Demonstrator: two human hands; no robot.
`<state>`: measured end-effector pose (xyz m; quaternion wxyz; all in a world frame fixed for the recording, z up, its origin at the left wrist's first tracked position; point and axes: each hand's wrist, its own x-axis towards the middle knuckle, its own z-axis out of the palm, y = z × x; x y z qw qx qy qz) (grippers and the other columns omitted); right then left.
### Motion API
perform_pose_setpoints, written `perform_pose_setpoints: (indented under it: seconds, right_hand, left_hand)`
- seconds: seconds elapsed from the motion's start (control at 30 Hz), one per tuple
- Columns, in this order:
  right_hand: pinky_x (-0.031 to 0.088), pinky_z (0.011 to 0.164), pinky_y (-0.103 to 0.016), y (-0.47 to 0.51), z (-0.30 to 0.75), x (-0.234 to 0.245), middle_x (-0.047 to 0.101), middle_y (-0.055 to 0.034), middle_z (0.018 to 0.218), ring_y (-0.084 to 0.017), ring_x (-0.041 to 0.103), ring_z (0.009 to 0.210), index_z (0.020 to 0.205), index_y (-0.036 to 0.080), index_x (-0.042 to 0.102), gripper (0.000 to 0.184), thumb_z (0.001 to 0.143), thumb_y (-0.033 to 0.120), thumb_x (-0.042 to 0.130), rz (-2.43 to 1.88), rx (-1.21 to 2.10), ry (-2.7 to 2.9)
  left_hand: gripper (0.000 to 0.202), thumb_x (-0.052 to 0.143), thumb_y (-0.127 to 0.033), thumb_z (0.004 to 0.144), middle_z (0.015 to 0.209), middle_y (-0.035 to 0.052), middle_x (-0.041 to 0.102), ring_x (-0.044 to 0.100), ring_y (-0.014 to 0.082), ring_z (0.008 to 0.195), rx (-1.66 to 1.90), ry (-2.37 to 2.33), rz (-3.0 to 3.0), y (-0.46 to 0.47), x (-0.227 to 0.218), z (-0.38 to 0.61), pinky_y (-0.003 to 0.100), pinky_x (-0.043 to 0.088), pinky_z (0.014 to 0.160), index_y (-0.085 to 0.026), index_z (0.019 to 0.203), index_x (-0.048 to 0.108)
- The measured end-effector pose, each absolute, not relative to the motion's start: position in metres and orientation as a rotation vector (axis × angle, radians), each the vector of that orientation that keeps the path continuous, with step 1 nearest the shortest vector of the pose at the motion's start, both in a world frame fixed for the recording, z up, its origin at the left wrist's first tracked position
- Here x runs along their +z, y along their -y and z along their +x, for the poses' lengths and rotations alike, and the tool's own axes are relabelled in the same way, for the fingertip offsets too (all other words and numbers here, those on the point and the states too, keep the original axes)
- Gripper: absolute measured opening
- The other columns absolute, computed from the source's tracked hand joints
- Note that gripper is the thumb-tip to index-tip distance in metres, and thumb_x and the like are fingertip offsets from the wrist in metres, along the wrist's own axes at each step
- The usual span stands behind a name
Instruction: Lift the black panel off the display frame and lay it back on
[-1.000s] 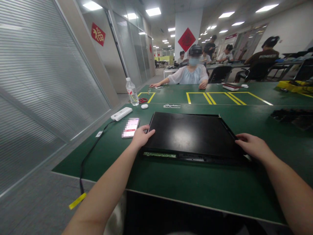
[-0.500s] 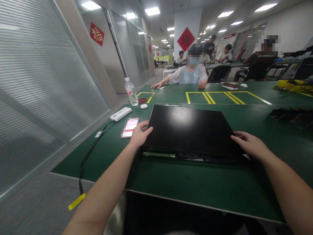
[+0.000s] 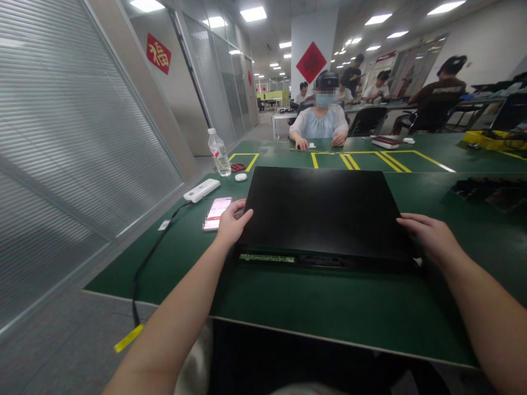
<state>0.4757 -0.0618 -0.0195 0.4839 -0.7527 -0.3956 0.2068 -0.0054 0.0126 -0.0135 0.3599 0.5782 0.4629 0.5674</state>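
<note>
A black flat display panel (image 3: 321, 211) lies before me, its broad dark face up and its far edge pointing away. Along its near side a narrow green circuit board (image 3: 267, 258) shows beside a dark frame strip (image 3: 325, 260). My left hand (image 3: 234, 219) grips the panel's left edge, thumb on top and fingers against the side. The right edge is pinched by my right hand (image 3: 426, 233), with the thumb tucked low and partly hidden. Whether the panel rests fully on the green table (image 3: 329, 302) I cannot tell.
Left of the panel are a phone (image 3: 217, 213), a white device (image 3: 201, 190) with a black cable (image 3: 154, 252), a small white case (image 3: 241, 177), a water bottle (image 3: 219, 153) and red-handled scissors (image 3: 237, 167). A co-worker (image 3: 319, 120) sits opposite; dark items (image 3: 489, 192) lie right.
The panel's angle has shifted and the bright reflection on it is gone. My right hand has moved slightly right along with its edge. The co-worker's outstretched hand has drawn inward.
</note>
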Motion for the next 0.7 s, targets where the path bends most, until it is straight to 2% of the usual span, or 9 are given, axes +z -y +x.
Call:
perform_pose_setpoints:
  seconds: [0.07, 0.2, 0.33, 0.43, 0.53, 0.6, 0.7]
  right_hand:
    - [0.057, 0.08, -0.039, 0.067, 0.47, -0.008, 0.077, -0.0103, 0.105, -0.029, 0.07, 0.096, 0.103, 0.02, 0.074, 0.049, 0.058, 0.039, 0.075, -1.674, 0.66, 0.788]
    - [0.059, 0.067, -0.042, 0.082, 0.456, 0.017, 0.078, -0.0071, 0.094, -0.03, 0.074, 0.083, 0.117, 0.026, 0.071, 0.046, 0.074, 0.043, 0.062, -1.526, 0.925, 0.722]
    - [0.061, 0.068, -0.048, 0.09, 0.451, 0.023, 0.077, -0.0115, 0.084, -0.034, 0.074, 0.08, 0.105, 0.022, 0.075, 0.042, 0.078, 0.049, 0.057, -1.577, 1.022, 0.655]
    - [0.062, 0.07, -0.049, 0.089, 0.454, 0.021, 0.075, -0.0113, 0.078, -0.034, 0.074, 0.078, 0.093, 0.022, 0.073, 0.029, 0.072, 0.04, 0.063, -1.565, 1.07, 0.605]
    - [0.062, 0.071, -0.048, 0.085, 0.462, 0.021, 0.072, -0.0092, 0.072, -0.032, 0.073, 0.076, 0.081, 0.023, 0.066, 0.016, 0.065, 0.029, 0.066, -1.535, 1.025, 0.556]
    - [0.062, 0.073, -0.048, 0.082, 0.469, 0.021, 0.072, -0.0101, 0.074, -0.032, 0.073, 0.079, 0.077, 0.023, 0.062, 0.012, 0.066, 0.027, 0.063, -1.503, 0.987, 0.571]
    - [0.061, 0.077, -0.049, 0.08, 0.48, 0.019, 0.074, -0.0117, 0.086, -0.033, 0.073, 0.089, 0.08, 0.023, 0.063, 0.012, 0.071, 0.028, 0.058, -1.415, 0.959, 0.549]
  left_hand:
    - [0.05, 0.084, -0.049, 0.064, 0.13, 0.016, 0.069, 0.065, 0.0326, 0.119, 1.463, -1.195, 1.409, -0.012, -0.012, -0.005, 0.047, 0.049, 0.107, -0.014, 0.098, 0.073]
    - [0.055, 0.087, -0.053, 0.058, 0.125, 0.0151, 0.073, 0.066, 0.0333, 0.117, 1.434, -1.179, 1.326, -0.01, -0.009, -0.001, 0.046, 0.05, 0.104, -0.014, 0.095, 0.075]
    - [0.058, 0.086, -0.053, 0.059, 0.122, 0.0139, 0.074, 0.067, 0.0327, 0.117, 1.396, -1.152, 1.33, -0.009, -0.008, 0.0, 0.044, 0.05, 0.103, -0.014, 0.1, 0.076]
    - [0.058, 0.085, -0.055, 0.059, 0.115, 0.0127, 0.077, 0.067, 0.0333, 0.115, 1.364, -1.209, 1.31, -0.01, -0.009, -0.002, 0.043, 0.05, 0.101, -0.015, 0.1, 0.077]
    - [0.058, 0.083, -0.058, 0.061, 0.116, 0.0136, 0.076, 0.066, 0.0338, 0.117, 1.32, -1.227, 1.299, -0.009, -0.01, -0.003, 0.043, 0.05, 0.101, -0.015, 0.099, 0.078]
    - [0.058, 0.082, -0.059, 0.064, 0.119, 0.0138, 0.075, 0.065, 0.0336, 0.118, 1.256, -1.191, 1.337, -0.007, -0.008, -0.002, 0.043, 0.049, 0.102, -0.015, 0.101, 0.078]
    - [0.054, 0.08, -0.059, 0.068, 0.12, 0.013, 0.075, 0.065, 0.0337, 0.118, 1.158, -1.158, 1.501, -0.001, -0.004, 0.002, 0.045, 0.046, 0.107, -0.017, 0.101, 0.079]
